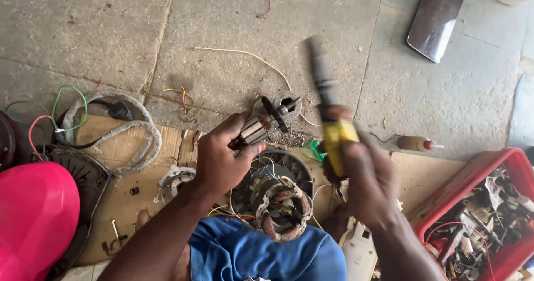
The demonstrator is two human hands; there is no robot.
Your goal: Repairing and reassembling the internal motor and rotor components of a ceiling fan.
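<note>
Tool handle [337,147]: yellow, with grey shaft above it, blurred. Armature [253,131]: copper-brown with silver bands, black fan end. Stator windings [281,209]: reddish copper on a pale metal core. Crate [478,175]: red, holding mixed grey and black parts. Rounded cover [33,220]: bright pink. Garment at knee [256,253]: blue. Loose wires [69,108]: green, red. Cable [133,128]: dusty grey, black plug. Floor [222,31]: grey-brown stone. Cardboard [428,175]: tan.
</note>
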